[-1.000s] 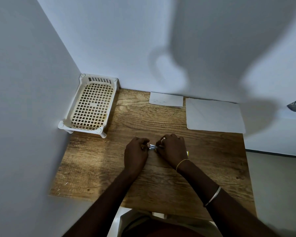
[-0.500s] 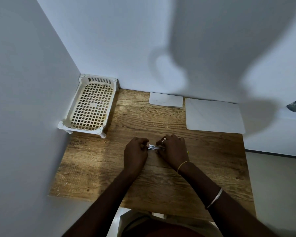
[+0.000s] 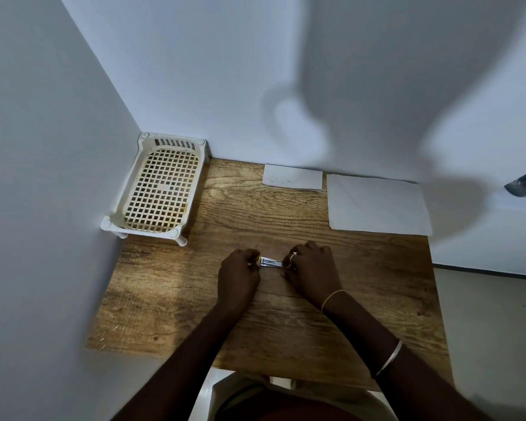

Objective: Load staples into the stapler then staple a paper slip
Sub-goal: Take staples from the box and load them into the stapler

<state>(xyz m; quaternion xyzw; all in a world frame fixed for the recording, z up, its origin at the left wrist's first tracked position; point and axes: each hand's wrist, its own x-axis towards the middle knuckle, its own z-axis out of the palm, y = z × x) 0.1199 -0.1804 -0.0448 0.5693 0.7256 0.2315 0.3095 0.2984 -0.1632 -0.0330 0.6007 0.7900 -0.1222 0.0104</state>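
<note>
A small metal stapler [image 3: 271,263] lies across the middle of the wooden table [image 3: 362,275], its silver channel showing between my two hands. My left hand [image 3: 238,276] grips its left end, where a bit of yellow shows. My right hand [image 3: 313,270], with a ring on one finger, holds the right end with closed fingers. Whether staples sit in the channel is too small to tell. A small white paper slip [image 3: 292,178] lies flat at the back of the table against the wall.
A cream plastic mesh tray [image 3: 161,189] stands in the back left corner. A larger white sheet [image 3: 377,205] lies at the back right. Walls close off the left and back. The table's right edge drops to the floor.
My hands have drawn slightly apart, so more of the stapler's silver channel shows between them. Everything else on the table stays put.
</note>
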